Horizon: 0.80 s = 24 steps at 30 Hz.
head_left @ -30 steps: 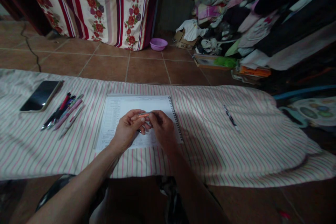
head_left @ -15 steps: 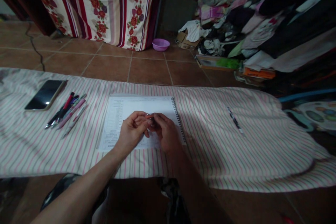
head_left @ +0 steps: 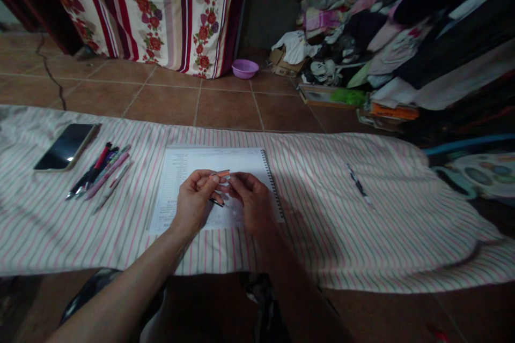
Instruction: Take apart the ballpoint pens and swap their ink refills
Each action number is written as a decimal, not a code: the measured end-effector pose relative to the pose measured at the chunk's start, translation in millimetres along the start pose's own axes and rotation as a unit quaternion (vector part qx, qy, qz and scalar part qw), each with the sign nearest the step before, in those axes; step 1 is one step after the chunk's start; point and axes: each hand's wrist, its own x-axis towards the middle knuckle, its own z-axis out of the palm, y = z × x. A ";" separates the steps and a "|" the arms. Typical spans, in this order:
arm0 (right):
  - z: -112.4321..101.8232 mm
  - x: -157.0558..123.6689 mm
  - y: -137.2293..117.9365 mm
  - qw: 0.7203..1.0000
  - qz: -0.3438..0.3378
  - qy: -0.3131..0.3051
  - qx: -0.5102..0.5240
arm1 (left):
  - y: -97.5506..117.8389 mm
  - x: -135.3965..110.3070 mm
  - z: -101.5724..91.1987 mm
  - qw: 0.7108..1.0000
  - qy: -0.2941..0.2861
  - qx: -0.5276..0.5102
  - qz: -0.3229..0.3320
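Above the open notebook [head_left: 205, 159], both hands meet with fingertips close together. My left hand [head_left: 195, 198] is closed, pinching a short orange piece that looks like part of a pen [head_left: 220, 173]. At the right end of that piece, my right hand [head_left: 254, 198] is closed in a pinch; what sits between its fingertips is too small to make out. A dark, thin pen-like piece [head_left: 217, 202] shows just under my left fingers; whether it is held or lying on the page I cannot tell. The notebook has printed pages and a black spiral binding along its right side.
On the striped cloth [head_left: 314, 246], several pens [head_left: 100, 171] lie in a bunch at the left, beside a phone [head_left: 66, 146]. One black-and-white pen [head_left: 359, 186] lies to the right. Beyond are a purple basin [head_left: 245, 69] and a heap of clothes [head_left: 362, 27].
My hands have drawn slightly apart, the left one shifting a little left. More of the orange piece now shows, and the dark thin piece has come into sight below it.
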 end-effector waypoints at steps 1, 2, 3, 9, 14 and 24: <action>0.1 0.2 0.1 1.000 -0.013 -0.003 -0.009 | -0.2 0.3 -0.1 1.000 0.001 -0.004 -0.004; 0.2 0.6 0.5 0.999 -0.030 -0.004 -0.021 | -0.5 0.5 -0.1 1.000 0.001 -0.007 -0.005; 0.0 1.1 1.0 0.998 -0.047 -0.002 -0.035 | -0.8 0.7 -0.2 1.000 0.001 -0.010 -0.006; -1.8 2.3 3.4 0.985 -0.113 0.031 -0.126 | -3.2 1.3 -3.0 1.000 -0.013 0.002 -0.007; -1.7 -1.4 2.9 0.971 -0.154 0.035 -0.180 | -1.8 1.4 -6.3 1.000 -0.006 0.007 -0.008; -3.6 5.5 1.1 0.991 -0.093 -0.005 -0.096 | -0.1 -0.6 1.2 0.999 -0.046 -0.016 -0.023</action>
